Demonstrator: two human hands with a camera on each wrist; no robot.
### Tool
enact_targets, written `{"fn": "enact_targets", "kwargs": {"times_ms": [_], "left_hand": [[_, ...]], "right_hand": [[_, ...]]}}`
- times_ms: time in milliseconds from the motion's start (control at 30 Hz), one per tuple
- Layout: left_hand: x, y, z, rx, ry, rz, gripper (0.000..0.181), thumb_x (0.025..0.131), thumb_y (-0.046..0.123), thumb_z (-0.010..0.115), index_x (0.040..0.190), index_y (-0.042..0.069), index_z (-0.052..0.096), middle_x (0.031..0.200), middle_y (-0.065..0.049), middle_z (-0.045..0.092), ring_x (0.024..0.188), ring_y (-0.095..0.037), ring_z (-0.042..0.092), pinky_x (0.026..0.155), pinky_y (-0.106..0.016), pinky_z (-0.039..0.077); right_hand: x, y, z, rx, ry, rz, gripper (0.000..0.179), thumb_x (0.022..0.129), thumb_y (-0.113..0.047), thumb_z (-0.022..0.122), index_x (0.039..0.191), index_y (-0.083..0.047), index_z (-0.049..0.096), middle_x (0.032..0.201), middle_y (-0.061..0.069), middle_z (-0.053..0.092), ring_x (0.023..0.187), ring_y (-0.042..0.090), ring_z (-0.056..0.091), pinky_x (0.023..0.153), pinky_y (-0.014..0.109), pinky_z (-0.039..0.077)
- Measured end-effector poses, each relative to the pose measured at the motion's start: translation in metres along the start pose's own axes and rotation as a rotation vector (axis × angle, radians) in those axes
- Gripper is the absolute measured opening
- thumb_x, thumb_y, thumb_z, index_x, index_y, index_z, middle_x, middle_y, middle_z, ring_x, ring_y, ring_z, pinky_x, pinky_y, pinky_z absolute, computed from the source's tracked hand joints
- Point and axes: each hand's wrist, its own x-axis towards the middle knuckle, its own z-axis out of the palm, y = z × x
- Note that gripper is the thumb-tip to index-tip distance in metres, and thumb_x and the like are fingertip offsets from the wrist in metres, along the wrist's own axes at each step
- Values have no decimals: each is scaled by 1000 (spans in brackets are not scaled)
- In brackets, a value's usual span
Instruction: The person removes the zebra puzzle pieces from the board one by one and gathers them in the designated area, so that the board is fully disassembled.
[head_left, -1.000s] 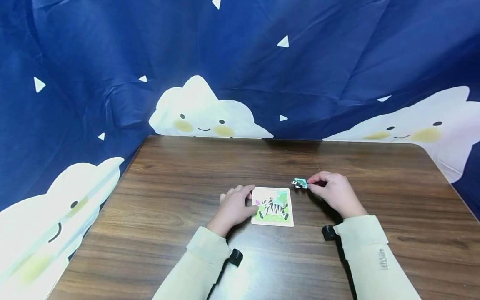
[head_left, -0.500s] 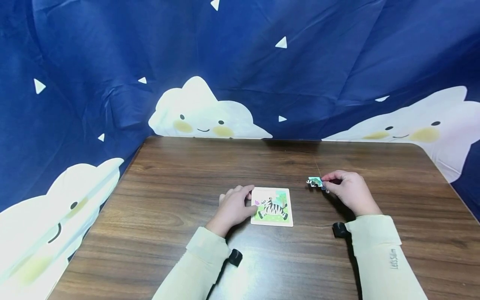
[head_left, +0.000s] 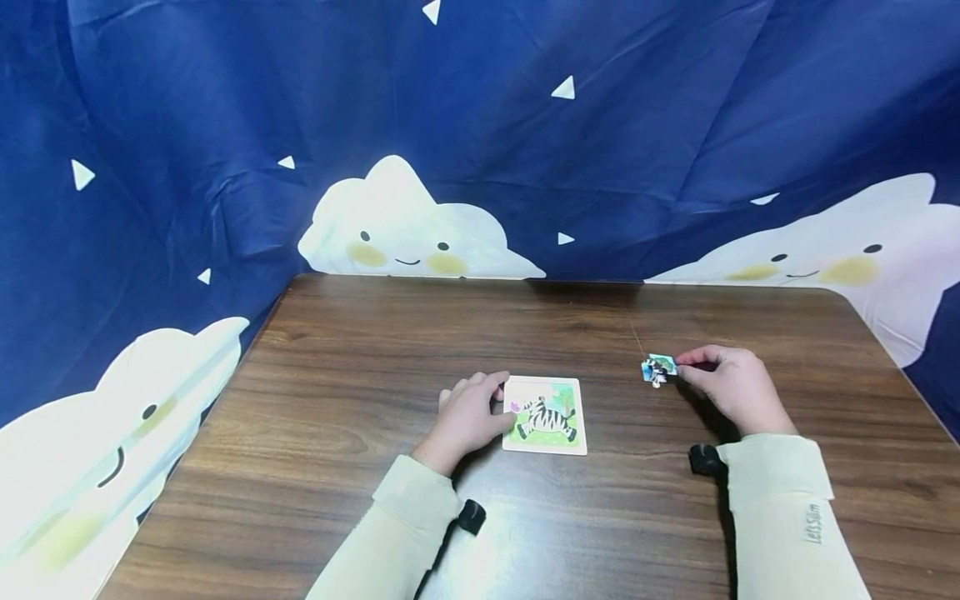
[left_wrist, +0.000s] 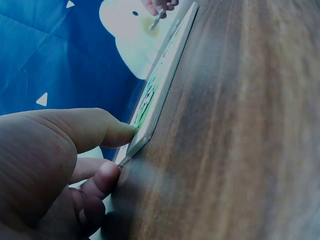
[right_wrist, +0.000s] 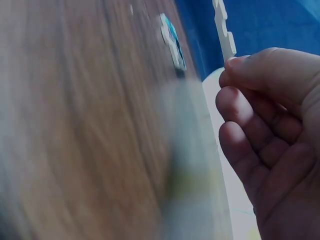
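A square zebra jigsaw puzzle (head_left: 546,415) with a pale frame lies flat on the table. My left hand (head_left: 472,414) grips its left side, thumb on the top face and fingers at the edge. In the left wrist view the thumb (left_wrist: 112,129) touches the board near a corner. My right hand (head_left: 731,386) pinches a small puzzle piece (head_left: 664,363) between thumb and fingers, raised off the table. A second puzzle piece (right_wrist: 173,42) lies on the table below; the held piece (right_wrist: 224,30) appears edge-on in the right wrist view.
The brown wooden table (head_left: 375,350) has its far edge against a blue cloth backdrop (head_left: 480,100) printed with clouds and triangles. Dark wrist cameras (head_left: 472,517) sit at both cuffs.
My right hand has moved to the right with the pinched puzzle piece. The piece on the table, first hidden behind that hand, now shows beside the held one. My left hand stays put.
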Motion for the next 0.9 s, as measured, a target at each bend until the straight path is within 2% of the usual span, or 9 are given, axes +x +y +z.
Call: {"fn": "enact_targets", "kwargs": {"times_ms": [300,500,900], "left_hand": [[0,1,0,1,-1,-5,68,82,38,74,144,18,56,97,12,55,92,-17,51,82,-41,32],[0,0,0,-7,2,-1,67,82,37,74,143,17,56,97,12,56,92,-17,51,82,-41,32],[0,0,1,-3,2,1,67,82,37,74,144,17,56,96,11,55,91,-17,51,82,-42,33]], "right_hand": [[-5,16,-8,-11,20,22,21,93,-24,71,98,-4,75,96,14,74,85,24,58,73,34,38],[-7,26,-12,-18,-4,67,24,95,-25,68,101,-3,74,100,17,72,89,27,57,74,36,38],[-11,45,-23,-42,-18,101,25,95,-23,68,102,0,73,98,19,72,87,29,56,73,37,35]]}}
